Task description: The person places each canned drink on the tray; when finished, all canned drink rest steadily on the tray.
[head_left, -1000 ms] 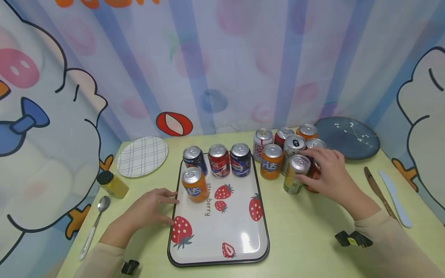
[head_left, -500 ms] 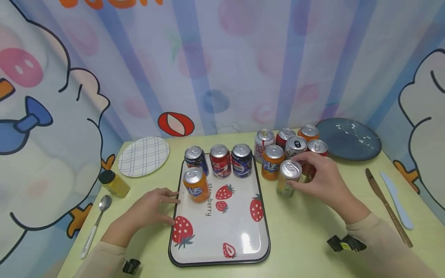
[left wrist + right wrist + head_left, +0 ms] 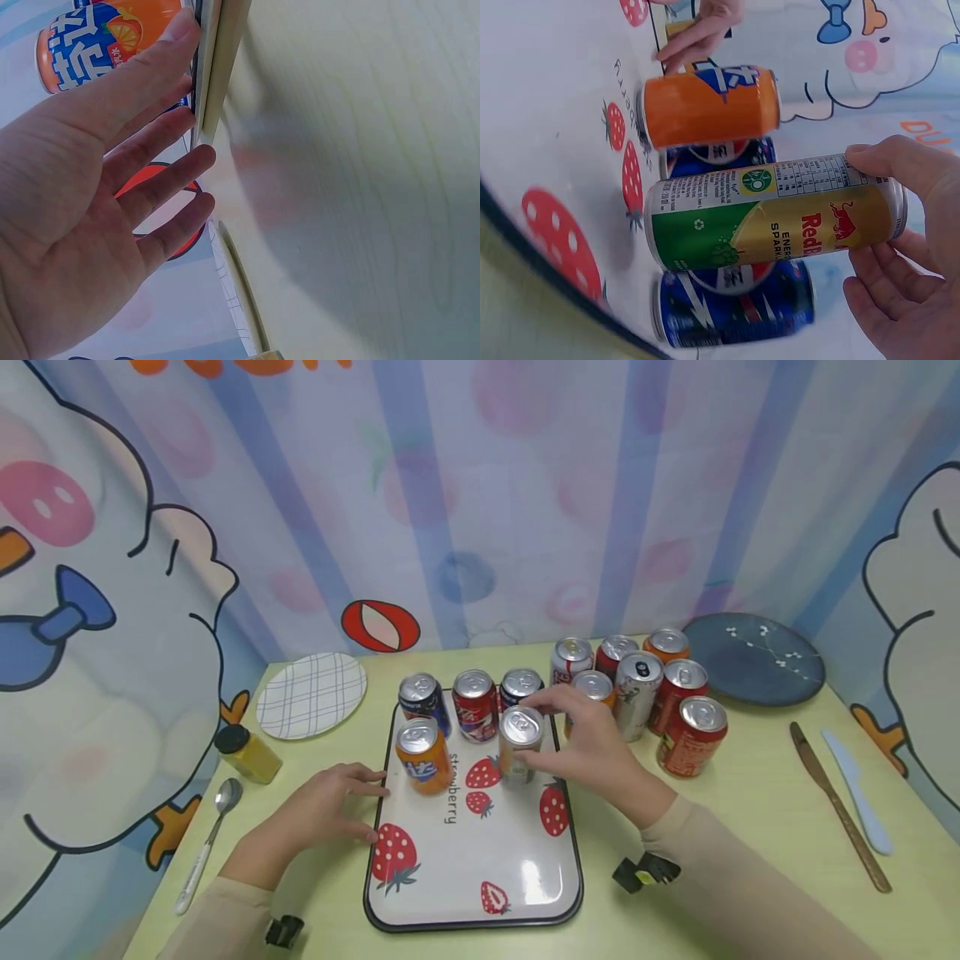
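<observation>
My right hand grips a gold and green Red Bull can near its top, upright over the right half of the strawberry tray. Whether the can's base touches the tray I cannot tell. Behind it on the tray are a dark blue can, a red can and a blue Pepsi can, partly hidden. An orange soda can stands in front of the leftmost one. At the tray's left rim rests my left hand, its fingers fairly straight and holding nothing, as the left wrist view also shows.
Right of the tray several cans cluster, including a red can and a white can. Behind them lies a dark plate, with a brown knife and a white knife nearby. Leftward are a checked plate, a yellow bottle and a spoon.
My right hand has taken the Red Bull can from the cluster's front and carried it left over the tray, uncovering the red can. The left hand stays at the tray's rim.
</observation>
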`<state>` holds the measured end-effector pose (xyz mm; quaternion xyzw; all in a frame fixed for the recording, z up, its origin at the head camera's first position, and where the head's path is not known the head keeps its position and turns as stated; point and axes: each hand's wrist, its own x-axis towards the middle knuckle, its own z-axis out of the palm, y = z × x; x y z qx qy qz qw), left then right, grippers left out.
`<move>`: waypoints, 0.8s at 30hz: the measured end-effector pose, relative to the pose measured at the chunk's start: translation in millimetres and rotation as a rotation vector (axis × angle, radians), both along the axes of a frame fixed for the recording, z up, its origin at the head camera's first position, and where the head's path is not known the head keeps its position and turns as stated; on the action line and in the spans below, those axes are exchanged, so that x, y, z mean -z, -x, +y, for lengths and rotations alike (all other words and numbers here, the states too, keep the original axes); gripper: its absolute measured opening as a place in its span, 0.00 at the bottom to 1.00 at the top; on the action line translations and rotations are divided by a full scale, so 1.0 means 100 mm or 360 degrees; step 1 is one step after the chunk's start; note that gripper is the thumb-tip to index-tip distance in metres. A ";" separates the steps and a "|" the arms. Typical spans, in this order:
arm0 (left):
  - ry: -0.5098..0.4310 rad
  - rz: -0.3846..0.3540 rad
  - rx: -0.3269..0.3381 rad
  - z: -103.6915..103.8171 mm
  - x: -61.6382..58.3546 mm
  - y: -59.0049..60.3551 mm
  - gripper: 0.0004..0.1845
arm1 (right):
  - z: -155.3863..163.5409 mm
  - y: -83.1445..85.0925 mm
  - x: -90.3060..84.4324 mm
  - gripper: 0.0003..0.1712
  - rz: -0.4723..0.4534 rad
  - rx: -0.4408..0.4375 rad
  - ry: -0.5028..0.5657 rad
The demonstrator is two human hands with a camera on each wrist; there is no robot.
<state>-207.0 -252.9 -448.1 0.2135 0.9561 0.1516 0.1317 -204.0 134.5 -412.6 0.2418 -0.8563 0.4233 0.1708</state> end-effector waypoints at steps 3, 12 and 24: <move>0.0002 -0.0005 -0.0004 0.00 -0.01 0.00 0.34 | -0.17 0.07 0.05 0.32 -0.0057 -0.0023 0.0030; 0.0003 -0.0016 -0.0019 0.03 -0.03 0.01 0.34 | -0.45 0.25 0.10 0.32 -0.0170 -0.0047 0.0041; 0.0017 0.0043 0.0054 0.00 0.01 0.03 0.34 | -0.58 0.36 0.19 0.33 -0.0272 -0.0098 0.0084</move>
